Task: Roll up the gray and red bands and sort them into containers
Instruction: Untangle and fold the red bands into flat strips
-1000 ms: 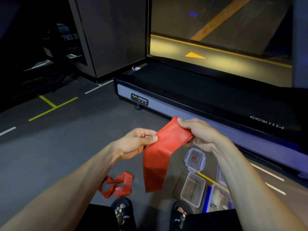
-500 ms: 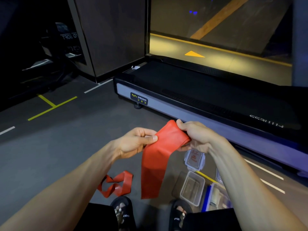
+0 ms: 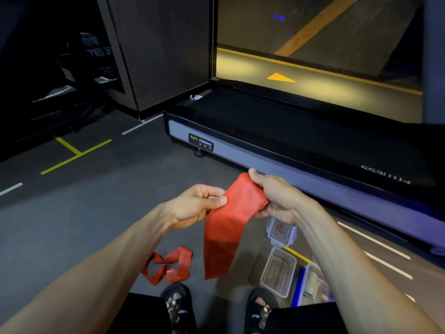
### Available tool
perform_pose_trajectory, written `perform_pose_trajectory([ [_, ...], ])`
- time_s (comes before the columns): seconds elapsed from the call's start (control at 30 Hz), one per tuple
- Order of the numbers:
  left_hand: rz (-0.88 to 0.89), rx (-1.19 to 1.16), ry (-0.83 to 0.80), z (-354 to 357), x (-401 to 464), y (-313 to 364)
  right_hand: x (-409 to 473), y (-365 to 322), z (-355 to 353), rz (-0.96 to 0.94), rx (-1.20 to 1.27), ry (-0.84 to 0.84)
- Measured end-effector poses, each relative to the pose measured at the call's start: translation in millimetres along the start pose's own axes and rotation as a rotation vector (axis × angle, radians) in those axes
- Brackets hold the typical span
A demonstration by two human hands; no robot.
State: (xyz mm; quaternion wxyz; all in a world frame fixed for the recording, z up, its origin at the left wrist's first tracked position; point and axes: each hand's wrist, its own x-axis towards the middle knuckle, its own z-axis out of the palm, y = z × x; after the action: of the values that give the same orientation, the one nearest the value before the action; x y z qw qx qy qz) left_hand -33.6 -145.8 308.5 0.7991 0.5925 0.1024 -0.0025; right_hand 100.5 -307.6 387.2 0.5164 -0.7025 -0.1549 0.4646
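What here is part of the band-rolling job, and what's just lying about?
Part of the job: red band held by left hand and right hand; second red band on floor; open clear container; lid.

Just there: treadmill; sandals.

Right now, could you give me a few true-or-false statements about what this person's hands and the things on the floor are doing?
1. Both hands hold one red band. True: left hand and right hand grip its top.
2. A second red band lies on the floor. True.
3. The held band is fully rolled up. False: most of it hangs loose.
4. The clear container is closed. False: it is open, and a lid lies beyond it.
5. The person is barefoot. False: they wear black sandals.
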Motion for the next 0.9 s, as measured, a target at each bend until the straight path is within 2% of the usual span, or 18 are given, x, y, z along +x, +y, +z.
perform_pose_trajectory([
  [0.13, 0.005, -0.001, -0.01, -1.0, -1.1, -0.5, -0.2, 1.7, -6.4, -0.04, -0.164, -0.116],
  [0.63, 0.007, 0.021, 0.007, 0.5, 4.0, -0.3, 1.4, 3.0, -7.8, -0.034, -0.116, -0.09],
  [0.9, 0.008, 0.031, 0.003, -0.3, 5.6, -2.0, 6.0, 6.9, -7.9, -0.1, -0.131, -0.085],
])
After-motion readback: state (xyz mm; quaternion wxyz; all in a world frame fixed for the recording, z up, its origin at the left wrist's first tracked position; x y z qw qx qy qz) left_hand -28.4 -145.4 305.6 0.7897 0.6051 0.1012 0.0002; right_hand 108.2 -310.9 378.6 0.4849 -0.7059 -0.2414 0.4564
